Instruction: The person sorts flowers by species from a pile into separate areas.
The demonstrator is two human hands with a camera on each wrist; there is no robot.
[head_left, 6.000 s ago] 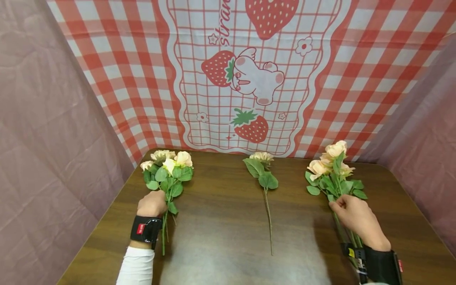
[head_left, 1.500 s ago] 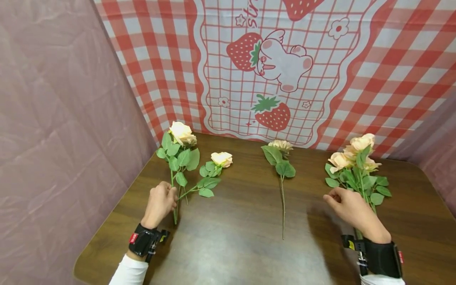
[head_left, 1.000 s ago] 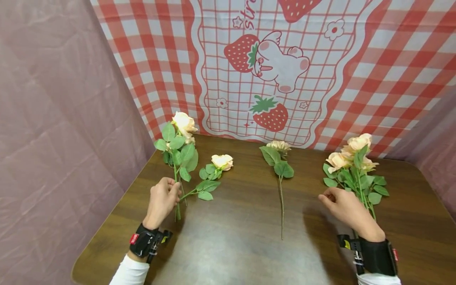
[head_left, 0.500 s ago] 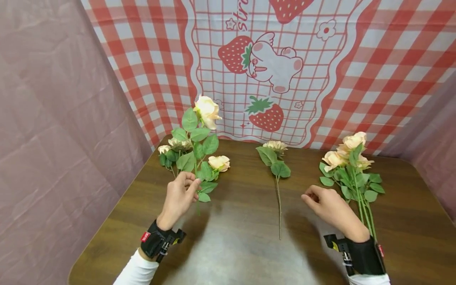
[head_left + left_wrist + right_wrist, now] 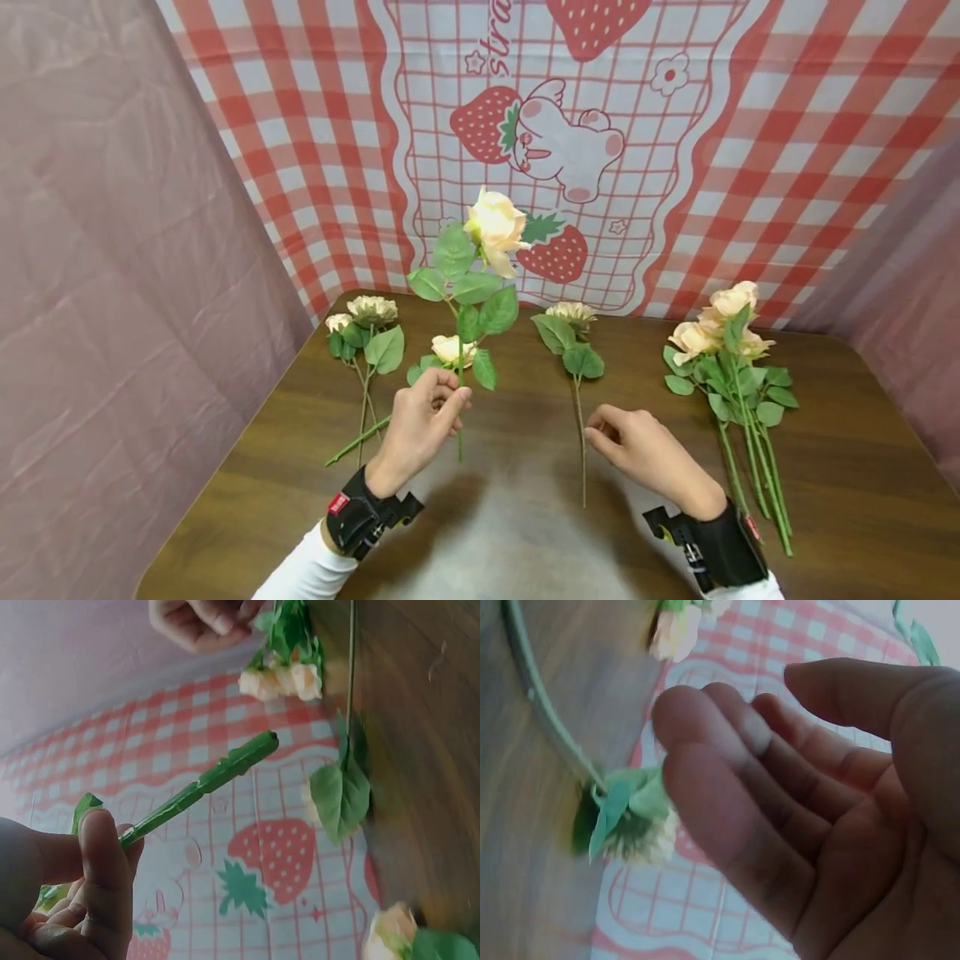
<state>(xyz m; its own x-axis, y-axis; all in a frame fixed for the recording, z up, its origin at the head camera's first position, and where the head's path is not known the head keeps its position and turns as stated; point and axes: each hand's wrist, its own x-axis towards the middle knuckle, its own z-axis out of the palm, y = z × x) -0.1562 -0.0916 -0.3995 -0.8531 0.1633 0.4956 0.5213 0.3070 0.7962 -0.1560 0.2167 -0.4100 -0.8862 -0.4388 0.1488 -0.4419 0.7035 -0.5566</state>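
Observation:
My left hand (image 5: 422, 423) pinches the green stem of a pale peach rose (image 5: 497, 227), raised above the table; the stem's cut end (image 5: 255, 750) points away from the fingers in the left wrist view. My right hand (image 5: 648, 454) has its fingers loosely bent and holds nothing. Beside its fingertips in the head view is the brown stem of a single cream flower (image 5: 572, 313) lying on the table. In the right wrist view, that flower (image 5: 641, 836) is left of the fingers (image 5: 712, 802), with a gap between thumb and fingers.
On the wooden table (image 5: 300, 508), a cream flower (image 5: 372, 310) and a small bud lie at the left. Another peach rose (image 5: 448, 350) lies partly behind the held stem. Several peach roses (image 5: 693, 340) lie bunched at the right. A checked cloth (image 5: 322, 158) hangs behind.
My left hand has lifted one rose from the left group and moved it right, away from the flowers there. My right hand has moved left from the right bunch to the middle stem.

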